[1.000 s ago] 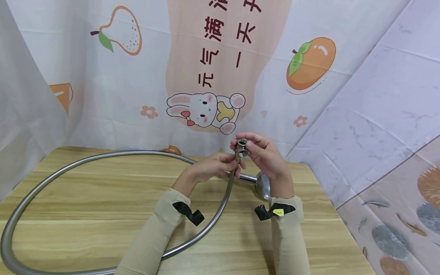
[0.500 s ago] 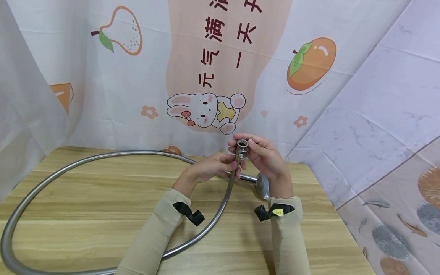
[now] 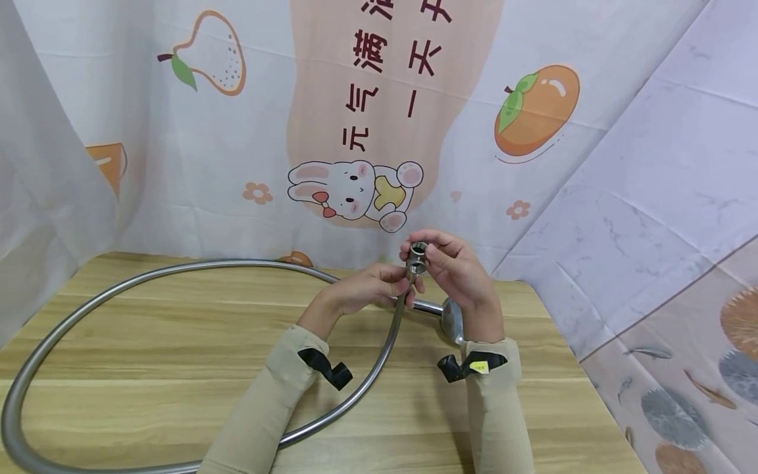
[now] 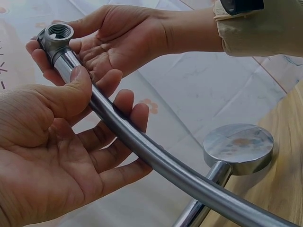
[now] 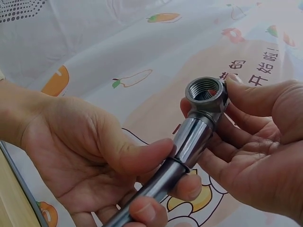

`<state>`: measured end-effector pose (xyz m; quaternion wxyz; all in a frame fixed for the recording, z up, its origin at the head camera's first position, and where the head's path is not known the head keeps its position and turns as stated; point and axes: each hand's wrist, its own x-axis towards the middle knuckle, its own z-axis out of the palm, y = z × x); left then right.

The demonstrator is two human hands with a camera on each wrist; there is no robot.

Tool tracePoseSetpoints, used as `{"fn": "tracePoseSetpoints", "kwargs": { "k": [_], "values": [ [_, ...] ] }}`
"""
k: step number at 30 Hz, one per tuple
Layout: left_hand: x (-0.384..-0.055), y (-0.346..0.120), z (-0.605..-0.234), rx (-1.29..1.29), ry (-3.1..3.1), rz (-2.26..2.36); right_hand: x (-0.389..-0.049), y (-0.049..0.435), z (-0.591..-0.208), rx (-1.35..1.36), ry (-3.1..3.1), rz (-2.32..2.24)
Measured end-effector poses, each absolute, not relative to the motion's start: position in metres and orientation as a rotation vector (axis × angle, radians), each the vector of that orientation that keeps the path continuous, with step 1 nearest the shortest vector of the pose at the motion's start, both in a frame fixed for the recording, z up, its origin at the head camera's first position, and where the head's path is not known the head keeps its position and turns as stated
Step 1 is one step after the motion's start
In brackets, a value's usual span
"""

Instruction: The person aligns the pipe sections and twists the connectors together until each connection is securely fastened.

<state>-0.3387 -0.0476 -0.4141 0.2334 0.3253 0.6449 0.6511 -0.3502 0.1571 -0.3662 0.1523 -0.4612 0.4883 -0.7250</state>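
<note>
A metal shower hose (image 3: 387, 345) runs up to its smooth chrome end nut (image 5: 191, 139), which meets a threaded pipe fitting (image 5: 208, 97). My left hand (image 3: 370, 288) pinches the hose end between thumb and fingers, right at the nut. On the other side, my right hand (image 3: 462, 273) holds the fitting between thumb and fingertips. One round threaded opening faces up in both wrist views. Both hands are raised over the far part of the table. Beneath them lies a chrome shower head (image 4: 239, 146), its handle (image 4: 194, 213) passing behind the hose in the left wrist view.
The rest of the hose makes a wide loop over the left side of the wooden table (image 3: 177, 368), reaching the front edge of view. A printed curtain (image 3: 225, 131) hangs right behind the table. More cloth (image 3: 645, 197) hangs along the right side.
The fitting has turned and shifted slightly in my right fingers, its lower part swinging a little. My left hand stays in place on the hose end.
</note>
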Motion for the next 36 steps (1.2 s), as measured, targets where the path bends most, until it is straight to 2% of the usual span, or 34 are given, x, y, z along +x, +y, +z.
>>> {"fn": "tracePoseSetpoints", "kwargs": {
  "k": [36],
  "values": [
    [-0.3391, -0.0471, -0.4115, 0.955, 1.759, 1.730, -0.3490, 0.1606, -0.3631, -1.339, 1.499, -2.015]
  ]
}}
